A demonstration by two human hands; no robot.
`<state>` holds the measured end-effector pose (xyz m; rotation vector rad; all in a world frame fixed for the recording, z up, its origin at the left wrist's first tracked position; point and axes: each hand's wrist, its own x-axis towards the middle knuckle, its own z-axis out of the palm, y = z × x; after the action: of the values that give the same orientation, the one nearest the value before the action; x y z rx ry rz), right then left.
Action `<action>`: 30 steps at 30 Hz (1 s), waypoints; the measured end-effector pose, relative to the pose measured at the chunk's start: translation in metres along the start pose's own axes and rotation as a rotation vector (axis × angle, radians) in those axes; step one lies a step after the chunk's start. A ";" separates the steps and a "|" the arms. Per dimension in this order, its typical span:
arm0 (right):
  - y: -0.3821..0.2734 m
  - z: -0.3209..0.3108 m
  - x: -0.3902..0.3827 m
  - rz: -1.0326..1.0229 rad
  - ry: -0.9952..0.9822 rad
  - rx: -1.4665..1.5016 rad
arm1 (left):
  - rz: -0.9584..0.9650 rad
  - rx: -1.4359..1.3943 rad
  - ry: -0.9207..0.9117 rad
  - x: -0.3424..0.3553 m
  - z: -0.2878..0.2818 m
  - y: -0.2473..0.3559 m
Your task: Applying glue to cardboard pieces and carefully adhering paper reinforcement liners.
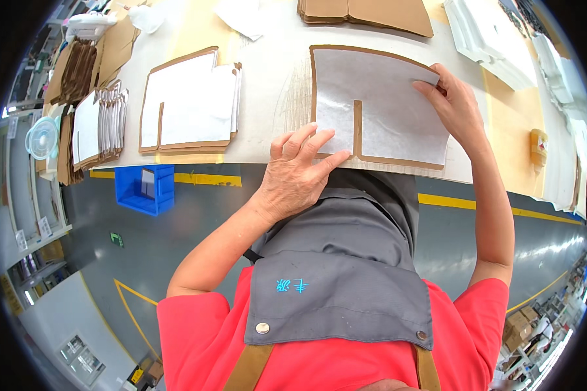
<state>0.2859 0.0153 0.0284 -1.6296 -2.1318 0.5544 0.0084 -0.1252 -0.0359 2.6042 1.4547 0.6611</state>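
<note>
- The white sheet [385, 104] with its brown cardboard border lies flat at the near edge of the table [274, 98], right in front of you, likely so both hands reach it without stretching.
- Your left hand [298, 171] rests palm down on the sheet's near left corner, fingers spread and flat, no closed grip; this looks meant to pin the sheet against sliding.
- Your right hand [453, 104] meets the sheet's far right corner, fingers curled onto its edge, seemingly a light pinch, though you cannot tell how firmly.
- The sheet's near edge sits almost flush with the table edge, so little margin remains toward your grey apron [346, 260].
- To the left, well apart, a stack of like white sheets [189, 104] lies squared up; bare table between gives sliding room.
- Beyond, brown cardboard pieces [372, 13] sit at the far side, and a blue bin [140, 189] stands on the floor below left.
</note>
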 end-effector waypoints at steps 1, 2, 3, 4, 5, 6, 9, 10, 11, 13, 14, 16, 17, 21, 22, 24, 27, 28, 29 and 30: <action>0.001 0.001 0.000 0.009 -0.010 0.011 | -0.002 -0.002 -0.004 0.000 0.001 0.000; 0.002 0.001 0.001 0.017 -0.018 0.022 | -0.013 0.011 -0.003 0.002 0.001 -0.001; 0.003 0.001 0.002 0.019 -0.021 0.023 | -0.025 0.025 -0.002 0.003 0.002 -0.001; 0.004 0.002 0.002 0.019 -0.021 0.025 | -0.026 0.023 -0.005 0.004 0.001 -0.002; 0.005 0.002 0.002 0.019 -0.021 0.026 | -0.025 0.016 -0.025 0.005 0.000 -0.002; 0.006 0.003 0.002 0.021 -0.024 0.028 | -0.023 0.008 -0.044 0.006 -0.001 -0.002; 0.009 0.005 0.002 0.018 -0.016 0.025 | -0.038 0.039 -0.054 0.008 -0.001 -0.002; 0.011 0.005 0.003 0.007 -0.019 0.017 | -0.038 0.038 -0.055 0.008 0.000 -0.002; 0.012 0.005 0.004 -0.007 -0.020 0.009 | -0.045 0.041 -0.056 0.009 0.001 -0.003; 0.010 0.003 0.004 -0.001 -0.021 0.005 | -0.050 0.047 -0.055 0.011 0.002 -0.004; 0.009 0.003 0.004 0.004 -0.023 0.001 | -0.050 0.056 -0.047 0.012 0.003 -0.005; 0.003 0.002 -0.001 -0.012 -0.009 0.000 | -0.048 0.068 -0.036 0.014 0.003 -0.004; 0.001 0.002 -0.004 -0.026 0.003 -0.001 | -0.057 0.069 -0.033 0.015 0.003 -0.002; 0.001 0.003 -0.010 -0.095 0.033 0.004 | 0.006 0.044 0.031 0.011 0.006 -0.005; 0.001 0.003 -0.009 -0.101 0.037 -0.005 | 0.011 0.042 0.033 0.010 0.006 -0.007; 0.001 0.003 -0.009 -0.107 0.039 -0.013 | 0.057 0.055 -0.024 0.010 0.002 -0.008; 0.001 0.002 -0.009 -0.077 0.012 -0.046 | 0.104 0.110 -0.043 0.012 -0.005 -0.014; 0.001 0.002 -0.009 -0.085 0.014 -0.042 | 0.104 0.110 -0.042 0.012 -0.005 -0.017; 0.002 0.002 -0.009 -0.093 0.015 -0.037 | 0.133 0.147 -0.054 0.012 -0.006 -0.019; 0.002 0.002 -0.009 -0.093 0.014 -0.037 | 0.161 0.185 -0.067 0.012 -0.006 -0.021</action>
<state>0.2887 0.0072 0.0248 -1.5402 -2.2070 0.4760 -0.0048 -0.1049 -0.0323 2.8774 1.3577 0.4692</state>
